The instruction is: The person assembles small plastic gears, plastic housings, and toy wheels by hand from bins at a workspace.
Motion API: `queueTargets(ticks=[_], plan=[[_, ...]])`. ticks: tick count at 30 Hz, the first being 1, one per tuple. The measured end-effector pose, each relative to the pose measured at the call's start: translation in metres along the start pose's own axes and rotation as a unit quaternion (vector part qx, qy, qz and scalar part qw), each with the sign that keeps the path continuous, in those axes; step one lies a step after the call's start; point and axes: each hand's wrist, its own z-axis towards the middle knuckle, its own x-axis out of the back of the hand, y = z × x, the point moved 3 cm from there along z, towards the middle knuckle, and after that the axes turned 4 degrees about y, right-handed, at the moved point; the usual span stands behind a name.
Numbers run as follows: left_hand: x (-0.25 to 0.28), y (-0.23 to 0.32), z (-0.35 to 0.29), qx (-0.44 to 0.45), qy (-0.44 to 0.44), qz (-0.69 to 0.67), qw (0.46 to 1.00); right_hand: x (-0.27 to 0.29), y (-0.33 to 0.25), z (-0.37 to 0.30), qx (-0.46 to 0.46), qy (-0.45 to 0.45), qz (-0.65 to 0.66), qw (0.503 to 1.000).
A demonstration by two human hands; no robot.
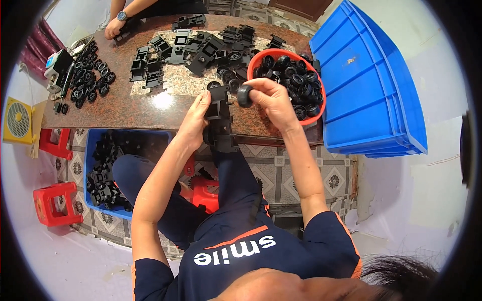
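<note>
Picture a clock on the view. A yellow box (pixel 18 120) with a round grille is at 9. A red stool (pixel 56 203) is at 8. Little black wheels (pixel 88 79) lie in a heap on the shiny brown table (pixel 113 116) at 10. Nearer 11, another person's arm (pixel 134 7) wears a watch (pixel 122 15). A blue tub (pixel 115 213) of black bits sits at 9. At 10, the left hand (pixel 195 123) curls around a black frame (pixel 219 113). More frames (pixel 208 50) lie at 11. The dark blue shirt (pixel 216 278) at 6 has big white letters, upside down to us. At 12, a fat black wheel (pixel 244 96), just beside the held frame, is pinched by the right hand (pixel 275 103). A red bowl (pixel 315 119) of wheels is at 1. A big blue bin (pixel 369 80) is at 2.
</note>
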Motion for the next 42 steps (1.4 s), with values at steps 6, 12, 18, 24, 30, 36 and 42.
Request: queueTargets(ticks=[6,12,18,24,30,36,42], plan=[[-0.002,0.000,0.002,-0.028,-0.006,0.027,0.999,-0.016,0.014,-0.007,-0.037,-0.005,-0.024,0.999],[0.004,-0.007,0.002,-0.041,0.030,0.040,0.998,-0.041,0.017,-0.011,-0.052,-0.033,0.014,0.998],[0.002,-0.012,0.002,-0.012,0.005,0.053,0.999,-0.056,0.053,-0.015,0.009,0.013,-0.034,0.999],[-0.005,-0.006,-0.008,-0.092,-0.003,0.123,0.988,-0.067,0.037,-0.017,0.037,0.029,-0.031,0.998],[-0.015,-0.011,-0.007,-0.272,0.033,0.207,0.939,-0.063,0.035,-0.018,0.061,0.017,-0.031,0.998],[0.001,0.007,-0.006,-0.064,0.076,0.053,0.994,0.008,0.009,0.039,0.045,0.086,-0.359,0.928],[0.013,0.007,0.010,-0.071,0.118,-0.039,0.990,0.104,0.041,0.086,-0.063,0.219,-0.658,0.718]])
